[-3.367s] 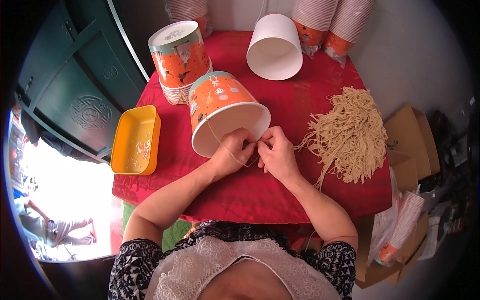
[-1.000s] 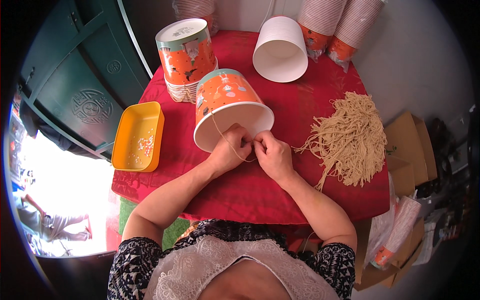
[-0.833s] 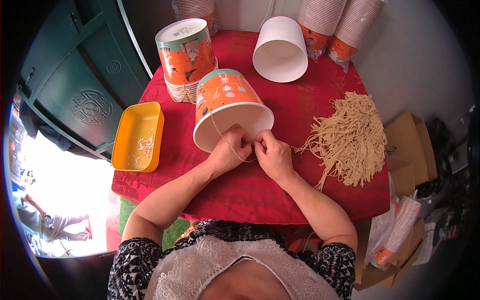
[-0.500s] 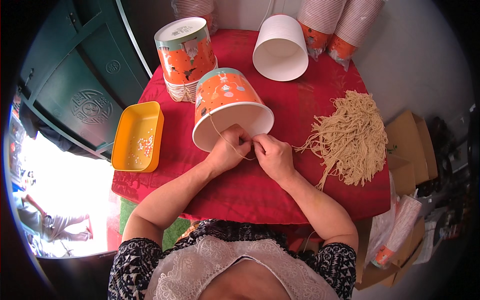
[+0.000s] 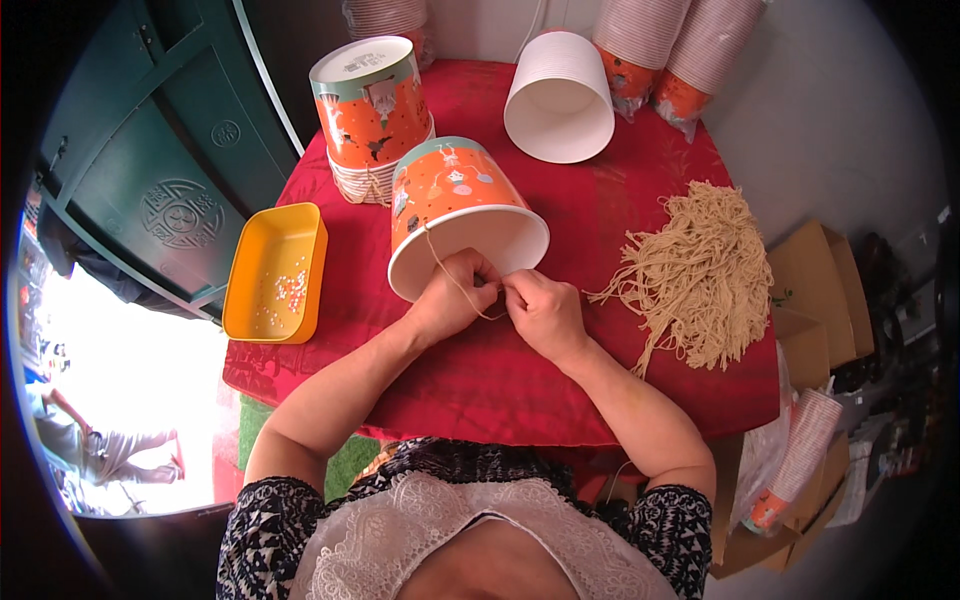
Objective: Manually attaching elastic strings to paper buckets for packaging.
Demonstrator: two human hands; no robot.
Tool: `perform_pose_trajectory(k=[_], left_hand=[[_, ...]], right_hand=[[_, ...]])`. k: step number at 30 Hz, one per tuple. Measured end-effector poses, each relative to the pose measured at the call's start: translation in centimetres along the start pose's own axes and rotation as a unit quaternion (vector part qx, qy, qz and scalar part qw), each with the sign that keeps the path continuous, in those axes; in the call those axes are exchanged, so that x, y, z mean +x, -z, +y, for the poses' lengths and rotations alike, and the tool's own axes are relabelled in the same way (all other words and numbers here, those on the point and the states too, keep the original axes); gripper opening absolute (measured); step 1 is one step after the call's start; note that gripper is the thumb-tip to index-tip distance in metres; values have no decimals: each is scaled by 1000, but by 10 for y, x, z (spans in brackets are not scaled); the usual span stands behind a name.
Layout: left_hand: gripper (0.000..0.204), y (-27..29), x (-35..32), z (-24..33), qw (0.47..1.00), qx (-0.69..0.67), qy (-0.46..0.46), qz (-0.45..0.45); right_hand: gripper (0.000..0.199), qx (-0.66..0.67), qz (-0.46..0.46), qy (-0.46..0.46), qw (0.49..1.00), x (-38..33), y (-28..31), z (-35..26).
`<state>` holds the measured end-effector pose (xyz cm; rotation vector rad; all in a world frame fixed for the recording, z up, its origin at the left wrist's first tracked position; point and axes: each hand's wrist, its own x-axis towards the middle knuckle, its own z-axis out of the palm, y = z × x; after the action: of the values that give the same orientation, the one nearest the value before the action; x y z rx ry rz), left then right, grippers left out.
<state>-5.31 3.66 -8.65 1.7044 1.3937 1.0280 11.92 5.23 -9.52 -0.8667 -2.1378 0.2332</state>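
An orange paper bucket (image 5: 460, 185) with a green base band lies tilted on the table, its white mouth facing me. From its rim a tan cord (image 5: 456, 280) loops down to my hands. My left hand (image 5: 455, 290) is closed in a pinch in front of the bucket's mouth, on the cord. Right beside it, my right hand (image 5: 545, 312) is pinched too, its fingertips meeting the left ones. The cord runs between them, though its end is hidden by my fingers.
Tan cords (image 5: 700, 280) lie heaped at the right. At the left sits a yellow tray (image 5: 315, 290) with small white pieces. Behind are stacked buckets (image 5: 370, 110) upside down, a white bucket (image 5: 565, 100) on its side and wrapped bucket stacks (image 5: 640, 45). A red cloth (image 5: 480, 400) covers the table.
Both hands stay together at the bucket's mouth, the fingertips shifting only slightly. The bucket has barely moved.
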Motion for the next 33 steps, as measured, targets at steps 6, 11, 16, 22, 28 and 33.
perform_pose_trajectory(k=[6,11,16,22,28,33], left_hand=[[6,-5,-2,1,998,27,-41,37],[6,-4,-2,-3,988,100,-95,74],[6,-4,-4,-4,992,79,-89,45],[5,-2,-7,0,995,46,-89,22],[4,-5,-5,-3,995,41,-84,26],[3,-3,-2,-4,992,65,-102,37]], right_hand=[[7,126,-16,-94,987,2,3,3],[9,166,-83,-159,970,6,6,8],[10,171,-94,-179,964,8,9,7],[11,172,-84,-195,962,7,6,7],[9,155,-73,-197,965,5,3,4],[8,133,-71,-193,970,4,3,4]])
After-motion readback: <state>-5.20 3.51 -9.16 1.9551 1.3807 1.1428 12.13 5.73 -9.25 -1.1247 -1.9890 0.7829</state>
